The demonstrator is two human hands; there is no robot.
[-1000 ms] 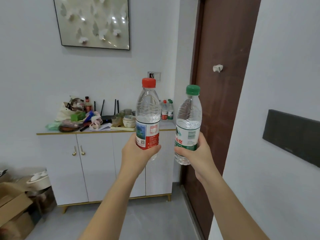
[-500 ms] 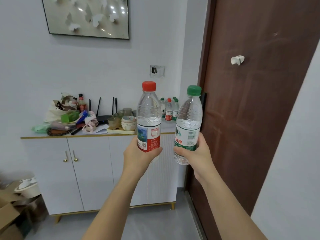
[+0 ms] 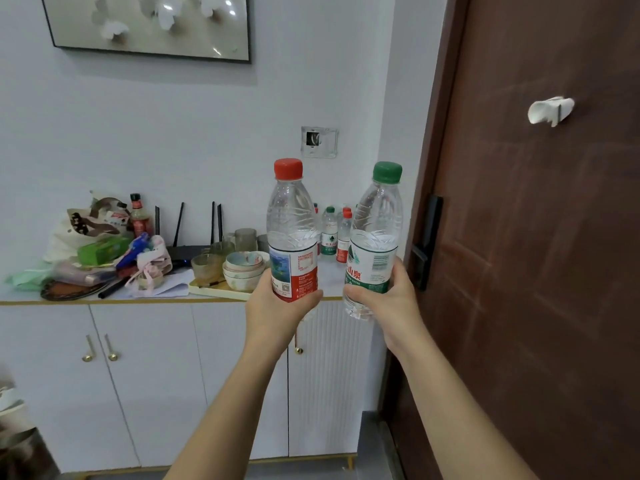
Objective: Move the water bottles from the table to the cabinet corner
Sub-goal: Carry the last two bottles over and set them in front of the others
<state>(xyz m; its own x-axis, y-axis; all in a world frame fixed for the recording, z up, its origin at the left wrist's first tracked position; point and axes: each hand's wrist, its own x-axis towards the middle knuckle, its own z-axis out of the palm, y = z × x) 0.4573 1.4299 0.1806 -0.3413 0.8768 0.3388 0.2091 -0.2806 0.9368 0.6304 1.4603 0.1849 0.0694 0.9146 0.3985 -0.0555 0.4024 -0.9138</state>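
Two holds aloft: left hand fingers round red-capped bottle, right hand round green-capped bottle.

Free countertop strip before corner bottles; bowls crowd left.

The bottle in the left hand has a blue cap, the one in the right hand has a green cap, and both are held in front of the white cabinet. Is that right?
No. In the head view the left hand holds a red-capped bottle, not a blue-capped one. The rest holds: the right hand holds a green-capped bottle, both in front of the white cabinet.
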